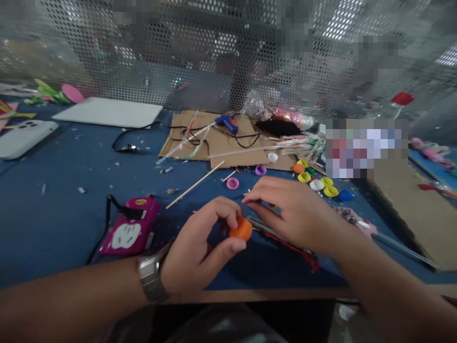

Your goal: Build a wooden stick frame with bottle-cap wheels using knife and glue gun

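Note:
My left hand [202, 247], with a metal watch [152, 276] on its wrist, grips an orange bottle cap [241, 229] between thumb and fingers. Just to its right, my right hand [289, 214] has its fingertips drawn together near the cap. What they pinch, if anything, is too small to make out. Under the right hand lies a long dark object with red along its side [307, 255], partly hidden. Beyond the hands are a pink cap [233, 183], a purple cap [260, 170] and a thin wooden stick [194, 186].
A magenta power strip [132, 226] with a plugged-in cord sits at left. Cardboard [221, 143] bears a blue glue gun [227, 124]. Several coloured caps [331, 191] lie right of centre. A pink glue gun [366, 228], a white phone [26, 138] and a perforated metal screen [200, 57] surround the work area.

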